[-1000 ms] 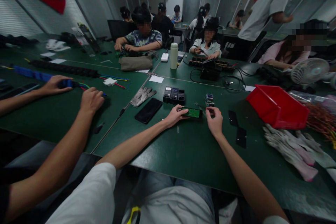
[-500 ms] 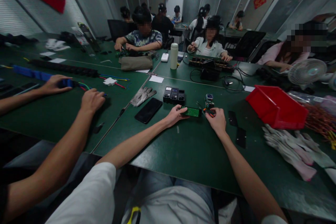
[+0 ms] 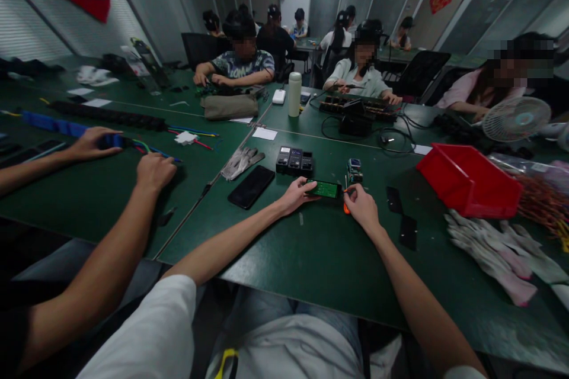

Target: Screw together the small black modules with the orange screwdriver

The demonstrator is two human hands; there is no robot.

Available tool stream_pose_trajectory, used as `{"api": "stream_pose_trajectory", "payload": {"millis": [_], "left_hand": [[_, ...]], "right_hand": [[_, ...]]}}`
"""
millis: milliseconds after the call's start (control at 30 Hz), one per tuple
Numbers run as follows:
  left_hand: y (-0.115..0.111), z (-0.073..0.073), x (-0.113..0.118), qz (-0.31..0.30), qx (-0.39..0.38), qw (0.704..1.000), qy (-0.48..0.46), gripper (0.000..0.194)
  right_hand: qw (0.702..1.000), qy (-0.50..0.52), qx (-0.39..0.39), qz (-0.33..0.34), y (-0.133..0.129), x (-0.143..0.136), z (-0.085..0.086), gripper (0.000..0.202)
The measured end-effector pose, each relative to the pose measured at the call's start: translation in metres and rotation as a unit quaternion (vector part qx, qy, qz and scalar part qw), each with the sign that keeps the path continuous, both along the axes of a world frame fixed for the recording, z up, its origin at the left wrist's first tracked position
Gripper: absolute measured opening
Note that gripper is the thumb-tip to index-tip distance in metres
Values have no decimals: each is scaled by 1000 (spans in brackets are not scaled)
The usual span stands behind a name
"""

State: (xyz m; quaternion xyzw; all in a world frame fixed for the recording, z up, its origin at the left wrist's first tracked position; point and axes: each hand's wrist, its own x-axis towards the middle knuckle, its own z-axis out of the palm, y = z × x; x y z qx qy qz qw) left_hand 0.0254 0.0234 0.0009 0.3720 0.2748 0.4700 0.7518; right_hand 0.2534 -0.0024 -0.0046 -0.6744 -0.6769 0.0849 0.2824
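My left hand (image 3: 297,195) is closed on the left end of a green circuit board (image 3: 325,189) in a black frame, held just above the green table. Close to the board's right end, my right hand (image 3: 362,206) grips a small screwdriver (image 3: 347,208) with an orange and black handle. Its thin shaft points up and away from me, apart from the board. Beyond my right hand stands a small module (image 3: 354,170) with bare electronic parts. Behind the board sits a black block of three units (image 3: 294,161). Two flat black plates (image 3: 408,233) lie right of my right hand.
A black phone (image 3: 251,187) and a grey glove (image 3: 242,163) lie to the left. On the right are a red bin (image 3: 469,180), more gloves (image 3: 493,254) and a fan (image 3: 515,120). A co-worker's hands (image 3: 155,172) handle wires at far left. A bottle (image 3: 294,95) stands farther back.
My right hand has turned the screwdriver from slanting up-left to nearly upright, its orange handle end now below my fingers. The board and my left hand stay in place.
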Motion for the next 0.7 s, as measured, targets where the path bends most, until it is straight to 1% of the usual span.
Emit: {"api": "stream_pose_trajectory", "payload": {"millis": [233,433,500,700], "left_hand": [[1,-2,0,-10,9,1000,0,33],[1,-2,0,-13,13,1000,-8,32],[1,-2,0,-9,10,1000,-4,34],[1,-1,1,-6,6,1000,2,34]], "right_hand": [[999,20,35,-18,3,2,-2,19],[998,22,61,-24,0,1,2,17],[997,19,72,-12,0,0,3,17],[995,8,80,53,-1,-3,3,20]]}}
